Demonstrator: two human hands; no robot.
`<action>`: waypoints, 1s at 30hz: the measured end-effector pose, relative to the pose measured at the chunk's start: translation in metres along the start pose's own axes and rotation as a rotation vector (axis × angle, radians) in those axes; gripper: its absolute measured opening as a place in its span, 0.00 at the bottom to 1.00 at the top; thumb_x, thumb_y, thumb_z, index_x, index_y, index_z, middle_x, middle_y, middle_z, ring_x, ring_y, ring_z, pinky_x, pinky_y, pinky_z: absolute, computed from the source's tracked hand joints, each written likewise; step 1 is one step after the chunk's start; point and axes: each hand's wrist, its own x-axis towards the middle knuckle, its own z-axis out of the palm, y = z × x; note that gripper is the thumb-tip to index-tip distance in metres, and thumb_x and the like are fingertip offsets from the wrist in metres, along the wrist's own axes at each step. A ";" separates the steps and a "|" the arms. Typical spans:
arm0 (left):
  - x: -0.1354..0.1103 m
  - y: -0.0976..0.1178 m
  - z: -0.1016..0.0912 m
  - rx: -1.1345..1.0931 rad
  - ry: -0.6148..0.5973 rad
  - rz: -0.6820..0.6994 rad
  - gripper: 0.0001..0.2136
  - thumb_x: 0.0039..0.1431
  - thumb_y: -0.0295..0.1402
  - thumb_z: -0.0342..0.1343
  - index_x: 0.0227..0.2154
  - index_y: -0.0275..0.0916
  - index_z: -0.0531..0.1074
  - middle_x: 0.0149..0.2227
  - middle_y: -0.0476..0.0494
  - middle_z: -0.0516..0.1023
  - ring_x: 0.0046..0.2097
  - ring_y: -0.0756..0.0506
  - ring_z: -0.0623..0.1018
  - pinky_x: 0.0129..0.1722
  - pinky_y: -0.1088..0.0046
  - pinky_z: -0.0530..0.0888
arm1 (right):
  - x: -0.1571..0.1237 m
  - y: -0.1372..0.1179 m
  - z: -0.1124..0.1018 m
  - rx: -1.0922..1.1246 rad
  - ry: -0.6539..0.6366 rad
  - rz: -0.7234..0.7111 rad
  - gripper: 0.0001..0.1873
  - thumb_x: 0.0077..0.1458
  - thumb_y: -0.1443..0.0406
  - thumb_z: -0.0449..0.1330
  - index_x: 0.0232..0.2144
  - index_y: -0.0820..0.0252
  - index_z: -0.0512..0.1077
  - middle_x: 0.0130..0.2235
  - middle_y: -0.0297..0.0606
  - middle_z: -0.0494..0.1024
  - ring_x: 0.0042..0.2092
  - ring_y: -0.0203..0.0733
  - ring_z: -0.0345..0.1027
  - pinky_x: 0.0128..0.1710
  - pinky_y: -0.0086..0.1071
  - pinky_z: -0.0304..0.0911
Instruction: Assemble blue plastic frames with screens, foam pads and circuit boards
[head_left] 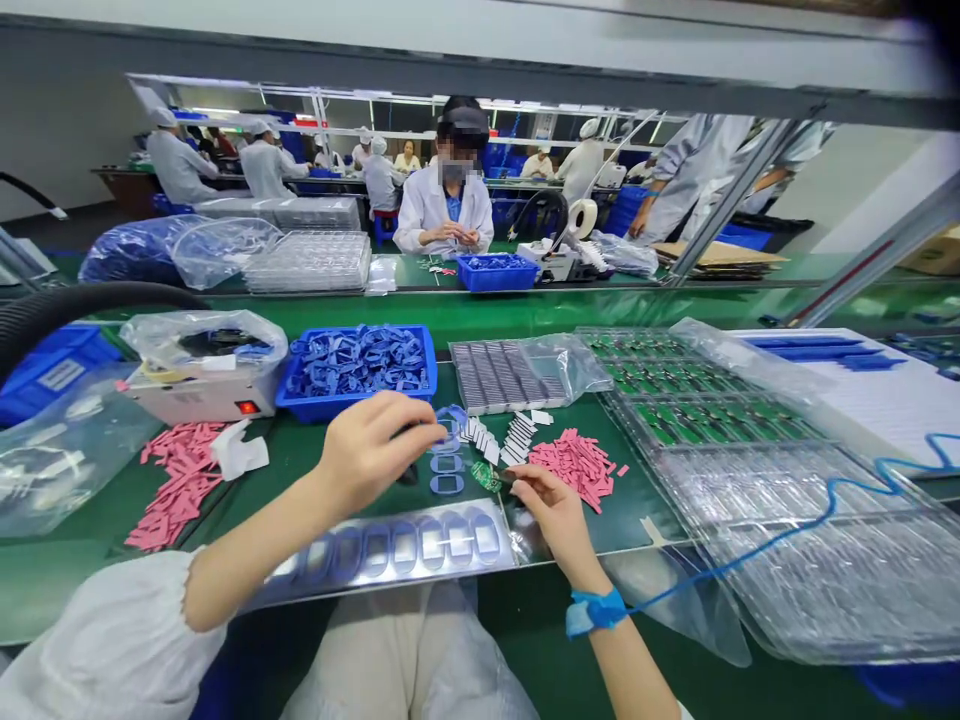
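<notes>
My left hand [371, 450] is over the middle of the bench, its fingers curled and pinched at a tilted blue plastic frame [452, 413]. Below that, more blue frames [448, 484] lie in a short column on the green mat. Held at its edge by my right hand [551, 505] is a small green circuit board [486, 477]. White pads [517, 437] lie in rows just beyond the board. To their right is a pile of pink strips [576, 465]. Nearest my body, a metal fixture [495, 570] carries a row of oval blue frames.
A blue bin [432, 385] full of blue frames stands behind my left hand. Beside it is a white machine [202, 395]; more pink strips [176, 480] lie in front. Trays of circuit boards [697, 420] fill the right side. A blue cord [750, 550] runs from my right wrist. A co-worker [446, 210] sits opposite.
</notes>
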 end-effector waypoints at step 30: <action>-0.094 0.132 -0.016 -1.993 -0.556 -1.309 0.21 0.48 0.54 0.59 0.26 0.38 0.76 0.24 0.49 0.71 0.24 0.54 0.71 0.23 0.82 0.70 | -0.107 -0.104 0.059 0.644 -0.214 0.423 0.25 0.42 0.45 0.66 0.33 0.56 0.69 0.15 0.24 0.63 0.15 0.26 0.52 0.16 0.20 0.54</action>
